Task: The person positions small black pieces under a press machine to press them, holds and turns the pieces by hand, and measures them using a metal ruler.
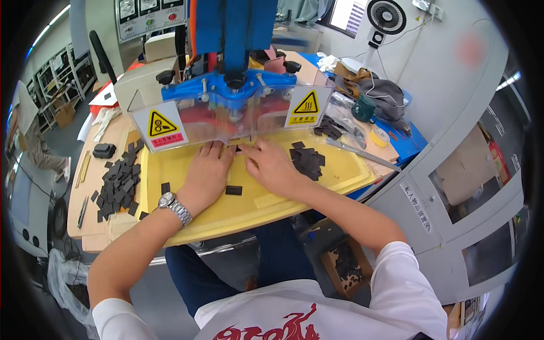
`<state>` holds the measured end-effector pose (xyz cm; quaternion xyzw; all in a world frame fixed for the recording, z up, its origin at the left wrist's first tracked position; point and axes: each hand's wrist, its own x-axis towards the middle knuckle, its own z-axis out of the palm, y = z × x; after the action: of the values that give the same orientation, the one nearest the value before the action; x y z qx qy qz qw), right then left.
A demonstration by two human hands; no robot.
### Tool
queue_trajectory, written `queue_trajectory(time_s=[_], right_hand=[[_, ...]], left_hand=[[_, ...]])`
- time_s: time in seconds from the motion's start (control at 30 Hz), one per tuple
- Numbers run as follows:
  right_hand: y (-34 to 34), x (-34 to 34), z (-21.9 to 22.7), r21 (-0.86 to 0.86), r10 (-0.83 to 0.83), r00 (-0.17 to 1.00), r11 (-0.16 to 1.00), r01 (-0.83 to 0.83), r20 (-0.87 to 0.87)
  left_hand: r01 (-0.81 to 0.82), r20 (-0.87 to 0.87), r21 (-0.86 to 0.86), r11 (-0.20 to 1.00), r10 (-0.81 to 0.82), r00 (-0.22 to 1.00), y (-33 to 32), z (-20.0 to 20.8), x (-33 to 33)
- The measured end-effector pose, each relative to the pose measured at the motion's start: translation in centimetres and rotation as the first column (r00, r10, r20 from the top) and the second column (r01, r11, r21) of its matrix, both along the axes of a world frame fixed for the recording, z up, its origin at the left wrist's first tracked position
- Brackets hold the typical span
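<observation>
With the fingers of the left hand extended close together, resting low over the yellow work mat; with those of the right hand, stretching an index finger forward and parting the thumb from it. Bringing both index fingertips to a small black piece, just below the front of the clear guard; not being able to tell whether gripping it or merely touching it.

Having a single black rectangle lying flat between the wrists, a loose heap of black rectangles left of the left hand, and a tighter cluster beside the right. Wearing a metal-banded wristwatch on the left wrist.

Farther up, facing a blue press frame, with a gear warning sign and a heat warning sign on the guard. Judging by these, risking a pinch or burn if running the press with fingertips beneath; risking a crooked piece, too, if pushing unevenly from either side, or a shifted rectangle if dragging a wrist.

Seeing, beyond, a control panel at upper left of the wooden desk.
</observation>
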<state>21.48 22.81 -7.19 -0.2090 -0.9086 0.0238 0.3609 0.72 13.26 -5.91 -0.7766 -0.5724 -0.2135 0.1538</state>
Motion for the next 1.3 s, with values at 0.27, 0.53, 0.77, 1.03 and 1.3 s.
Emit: queue_trajectory(time_s=[0.27, 0.53, 0.77, 1.03, 1.3], right_hand=[[0.0, -0.2, -0.1, 0.012, -0.041, 0.989, 0.999, 0.04, 0.14], [0.3, 0.1, -0.1, 0.05, 0.003, 0.997, 0.999, -0.007, 0.081], [-0.5, 0.3, 0.8, 0.0, 0.016, 0.991, 1.0, -0.017, 0.136], [0.3, 0.0, 0.2, 0.012, 0.055, 0.985, 0.998, -0.058, 0.163], [-4.0, 2.2, 1.9, -0.13, 0.02, 0.999, 0.991, -0.016, 0.033]], left_hand=[[0.084, 0.055, -0.011, 0.996, -0.083, 0.995, -0.3, -0.7, -1.6], [0.066, 0.009, -0.023, 0.998, -0.066, 0.998, -0.6, 0.1, -1.3], [0.108, 0.078, 0.012, 0.994, -0.109, 0.991, -0.3, -0.6, -1.6], [0.13, 0.115, -0.005, 0.992, -0.128, 0.985, -0.9, 0.5, -1.9], [0.142, 0.285, 0.021, 0.99, -0.142, 0.948, -6.9, 3.1, 1.3]])
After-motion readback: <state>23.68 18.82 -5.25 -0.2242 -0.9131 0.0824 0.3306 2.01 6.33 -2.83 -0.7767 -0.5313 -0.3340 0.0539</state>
